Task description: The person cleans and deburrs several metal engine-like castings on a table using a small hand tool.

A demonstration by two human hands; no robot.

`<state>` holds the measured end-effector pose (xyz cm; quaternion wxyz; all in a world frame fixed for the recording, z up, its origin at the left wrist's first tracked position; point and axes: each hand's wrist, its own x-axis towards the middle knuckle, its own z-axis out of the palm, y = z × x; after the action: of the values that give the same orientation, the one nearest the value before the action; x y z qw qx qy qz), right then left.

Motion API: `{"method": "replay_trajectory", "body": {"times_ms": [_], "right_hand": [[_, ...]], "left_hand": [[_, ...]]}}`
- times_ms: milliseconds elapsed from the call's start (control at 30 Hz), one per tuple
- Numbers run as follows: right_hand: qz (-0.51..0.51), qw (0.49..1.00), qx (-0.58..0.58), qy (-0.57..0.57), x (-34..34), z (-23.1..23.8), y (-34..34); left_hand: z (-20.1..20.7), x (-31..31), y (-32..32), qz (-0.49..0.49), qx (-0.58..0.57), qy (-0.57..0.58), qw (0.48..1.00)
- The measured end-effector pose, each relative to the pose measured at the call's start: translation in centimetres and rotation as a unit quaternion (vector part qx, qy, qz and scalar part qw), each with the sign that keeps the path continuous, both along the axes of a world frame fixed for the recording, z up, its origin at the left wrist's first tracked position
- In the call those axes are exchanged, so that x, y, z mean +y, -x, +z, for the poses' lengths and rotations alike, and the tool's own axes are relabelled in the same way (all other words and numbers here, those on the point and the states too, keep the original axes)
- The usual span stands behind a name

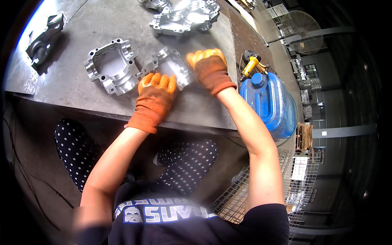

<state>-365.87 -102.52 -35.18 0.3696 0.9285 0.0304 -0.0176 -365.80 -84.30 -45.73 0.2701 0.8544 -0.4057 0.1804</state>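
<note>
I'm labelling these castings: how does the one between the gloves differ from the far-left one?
The middle casting looks bright silver; the far-left casting shows a dark, shaded side. The left hand overlaps the middle casting in view; the far-left casting lies apart from it. Both rest on the grey table.

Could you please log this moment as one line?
left hand: at silver casting; right hand: beside it, blurred; blue jug: right of both
</note>
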Motion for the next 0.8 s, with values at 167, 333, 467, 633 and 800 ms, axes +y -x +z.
{"method": "replay_trajectory", "body": {"times_ms": [167,333,467,633,800], "right_hand": [[-0.029,0.995,0.067,0.071,1.0,0.1,-1.0],[-0.034,0.981,0.069,-0.178,-1.1,1.8,3.7],[-0.297,0.706,-0.122,-0.631,-1.5,-0.7,8.5],[-0.33,0.409,-0.17,-0.834,-0.6,-3.4,7.8],[-0.26,0.43,-0.152,-0.851,-2.1,-7.9,3.5]], "left_hand": [[-0.2,0.0,-0.1,0.011,-0.008,0.042,0.999],[0.3,0.6,-0.1,-0.002,0.056,0.079,0.995],[2.9,4.9,0.6,-0.01,0.048,0.241,0.969],[2.3,11.4,-3.3,0.215,-0.03,0.133,0.967],[1.0,12.0,-4.8,0.161,0.019,0.128,0.979]]}}
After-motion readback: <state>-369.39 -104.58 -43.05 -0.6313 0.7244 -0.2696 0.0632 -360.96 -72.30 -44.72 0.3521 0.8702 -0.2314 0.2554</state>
